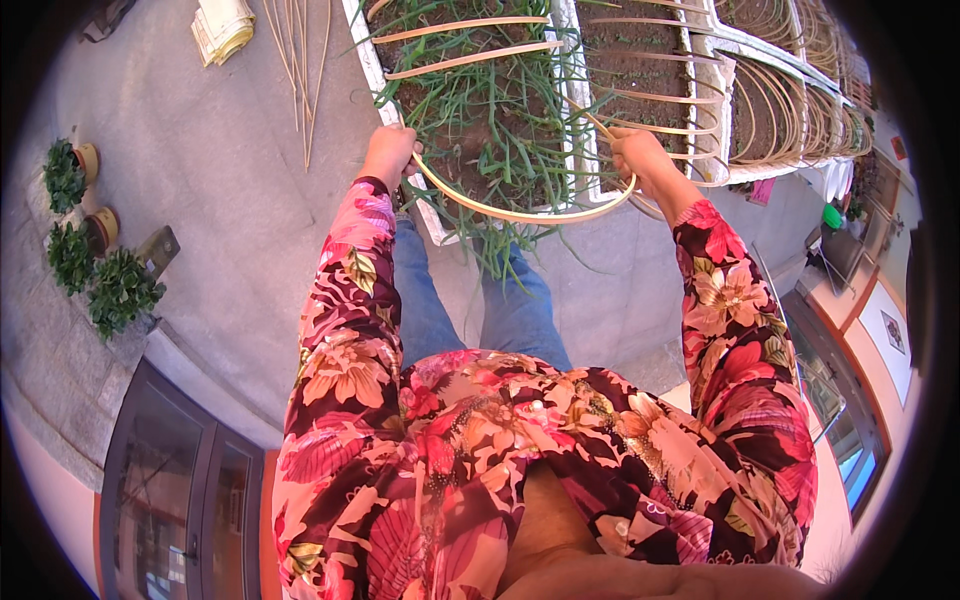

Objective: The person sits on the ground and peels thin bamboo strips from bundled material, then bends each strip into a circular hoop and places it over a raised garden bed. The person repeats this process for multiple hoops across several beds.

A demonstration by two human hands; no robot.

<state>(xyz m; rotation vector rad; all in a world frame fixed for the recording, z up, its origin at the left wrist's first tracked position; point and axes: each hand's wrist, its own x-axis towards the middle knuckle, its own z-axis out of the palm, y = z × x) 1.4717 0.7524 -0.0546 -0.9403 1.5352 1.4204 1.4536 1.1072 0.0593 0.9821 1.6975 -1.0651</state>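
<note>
- Left hand (390, 152) is curled tight around a bent strip (525, 217), right beside the left wall of a white planter box (566, 22).
- Right hand (643, 155) clasps the strip's other side, near a 2nd planter box (640, 75); a pale tip shows above the fist, though I cannot tell whether it belongs to the same strip.
- Slim and pale yellow-tan, the strip bows into a wide U that dips toward the person's body.
- It hangs between the 2 hands, its curve crossing the near end of the 1st box, above long green leaves (490, 110).
- At least 2 similar hoops (470, 55) arch across that box farther off.
- Edges: white walls frame the leaves on both sides; hoops close to the right hand crowd that side.
- Room: grey floor (230, 170) spreads broadly to the left, reaching loose thin sticks (300, 70) and potted plants (125, 290).
</note>
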